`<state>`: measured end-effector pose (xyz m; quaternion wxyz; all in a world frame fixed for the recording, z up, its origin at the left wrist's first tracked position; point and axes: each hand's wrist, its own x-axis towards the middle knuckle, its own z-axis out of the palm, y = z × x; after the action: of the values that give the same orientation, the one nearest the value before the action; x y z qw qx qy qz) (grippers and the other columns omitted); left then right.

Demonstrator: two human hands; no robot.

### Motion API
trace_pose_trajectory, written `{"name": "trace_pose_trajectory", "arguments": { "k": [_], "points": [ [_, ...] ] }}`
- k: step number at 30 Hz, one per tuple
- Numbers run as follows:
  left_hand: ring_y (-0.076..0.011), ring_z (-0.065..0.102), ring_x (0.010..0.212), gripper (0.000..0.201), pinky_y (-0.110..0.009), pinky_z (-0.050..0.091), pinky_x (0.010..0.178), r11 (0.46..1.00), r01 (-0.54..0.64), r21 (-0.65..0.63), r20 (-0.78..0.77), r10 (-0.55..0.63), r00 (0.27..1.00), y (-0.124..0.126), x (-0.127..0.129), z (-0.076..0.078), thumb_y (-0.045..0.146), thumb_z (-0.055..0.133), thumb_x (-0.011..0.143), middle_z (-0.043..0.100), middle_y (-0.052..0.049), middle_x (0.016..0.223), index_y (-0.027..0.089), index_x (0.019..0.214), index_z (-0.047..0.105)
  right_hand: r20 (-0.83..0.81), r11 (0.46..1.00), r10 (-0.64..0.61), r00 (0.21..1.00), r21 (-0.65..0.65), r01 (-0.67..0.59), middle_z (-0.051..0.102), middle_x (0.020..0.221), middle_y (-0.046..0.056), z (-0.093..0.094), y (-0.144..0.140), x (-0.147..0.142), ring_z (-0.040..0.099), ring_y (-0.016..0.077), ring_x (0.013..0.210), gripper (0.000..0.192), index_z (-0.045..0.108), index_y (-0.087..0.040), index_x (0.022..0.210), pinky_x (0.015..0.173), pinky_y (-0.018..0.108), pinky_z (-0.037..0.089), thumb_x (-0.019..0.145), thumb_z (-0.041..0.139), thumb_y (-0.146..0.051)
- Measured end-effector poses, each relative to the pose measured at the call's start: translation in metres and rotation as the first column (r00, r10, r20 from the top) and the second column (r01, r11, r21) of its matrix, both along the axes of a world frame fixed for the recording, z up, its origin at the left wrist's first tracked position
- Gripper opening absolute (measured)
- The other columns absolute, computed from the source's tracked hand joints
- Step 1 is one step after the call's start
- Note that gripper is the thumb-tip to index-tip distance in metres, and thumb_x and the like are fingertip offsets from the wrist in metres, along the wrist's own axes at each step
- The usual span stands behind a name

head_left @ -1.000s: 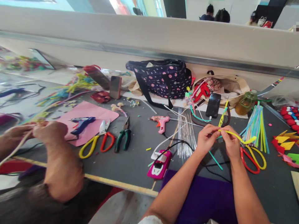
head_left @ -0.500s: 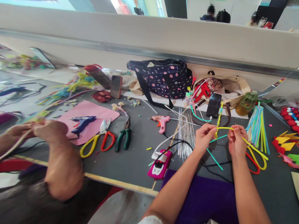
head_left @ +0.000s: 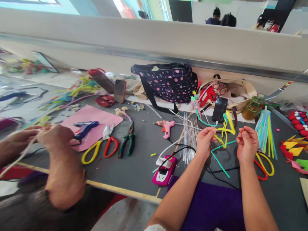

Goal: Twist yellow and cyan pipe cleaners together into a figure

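My left hand [head_left: 205, 141] is closed, pinching the end of a yellow flexible stem [head_left: 230, 123]. The stem bends sharply beside a twisted yellow piece [head_left: 223, 134]. To the right, my right hand [head_left: 247, 142] has loosely curled fingers and shows nothing between them. It is apart from the yellow stem. A bent green stem [head_left: 220, 163] lies between my hands, its upper end near my right fingertips. Scissors [head_left: 270, 166] with red and yellow handles lie beside my right wrist, which partly hides them.
Beyond my hands are a phone [head_left: 219, 109], an oil-coloured bottle [head_left: 252, 107] and a bundle of coloured stems [head_left: 266, 131]. Leftward are silver wires [head_left: 190, 141], a pink glue gun [head_left: 166, 126], a magenta power strip [head_left: 165, 170] and pliers [head_left: 127, 141]. A co-worker's hands [head_left: 51, 134] work at the left.
My right hand has let go of the yellow stem and moved slightly right. The stem, straight between my hands before, now bends upward from my left hand.
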<state>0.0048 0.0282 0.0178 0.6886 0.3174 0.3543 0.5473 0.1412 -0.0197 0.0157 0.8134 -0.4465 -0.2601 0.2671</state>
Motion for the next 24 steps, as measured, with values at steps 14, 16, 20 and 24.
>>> {"name": "trace_pose_trajectory", "arguments": {
  "k": [14, 16, 20, 24],
  "points": [
    [-0.0043, 0.044, 0.043, 0.024, -0.019, 0.042, 0.043, 1.000, -0.028, -0.008, -0.047, 0.028, 0.998, 0.001, 0.000, -0.003, 0.033, 0.076, 0.062, 0.054, 0.004, 0.059, 0.013, 0.070, 0.066, 0.252, 0.999, -0.010, 0.968, 0.051, -0.003, 0.068, 0.083, 0.003, 0.001, -0.006, -0.021, 0.056, 0.0097, 0.054, 0.009, 0.066, -0.020, 0.081, 0.046, 0.023, 0.043, 0.078, 0.070, -0.027],
    [-0.0044, 0.045, 0.043, 0.023, -0.019, 0.041, 0.043, 1.000, -0.027, -0.012, -0.055, 0.026, 0.998, 0.001, 0.000, -0.003, 0.032, 0.076, 0.062, 0.054, 0.004, 0.058, 0.013, 0.070, 0.066, 0.236, 0.999, -0.045, 0.971, -0.008, 0.048, 0.068, 0.075, 0.001, -0.001, -0.005, -0.019, 0.055, 0.0097, 0.051, 0.015, 0.066, -0.020, 0.089, 0.045, 0.022, 0.043, 0.077, 0.071, -0.028],
    [-0.0042, 0.044, 0.042, 0.023, -0.019, 0.041, 0.043, 1.000, -0.023, -0.011, -0.060, 0.022, 0.998, 0.001, -0.001, -0.003, 0.032, 0.075, 0.062, 0.054, 0.004, 0.059, 0.013, 0.069, 0.065, 0.198, 0.977, -0.029, 0.980, -0.200, 0.069, 0.065, 0.067, -0.001, -0.010, 0.000, -0.011, 0.050, 0.0086, 0.047, 0.031, 0.066, -0.018, 0.098, 0.041, 0.020, 0.041, 0.073, 0.073, -0.034],
    [-0.0041, 0.044, 0.042, 0.021, -0.019, 0.041, 0.043, 0.999, -0.031, -0.017, -0.068, 0.030, 0.997, 0.002, -0.001, -0.005, 0.031, 0.075, 0.062, 0.054, 0.004, 0.059, 0.013, 0.069, 0.065, 0.141, 0.918, 0.138, 0.980, -0.389, -0.073, 0.064, 0.062, -0.001, -0.019, 0.005, -0.003, 0.046, 0.0081, 0.042, 0.033, 0.067, -0.015, 0.092, 0.037, 0.020, 0.037, 0.070, 0.072, -0.039]
  ]
}}
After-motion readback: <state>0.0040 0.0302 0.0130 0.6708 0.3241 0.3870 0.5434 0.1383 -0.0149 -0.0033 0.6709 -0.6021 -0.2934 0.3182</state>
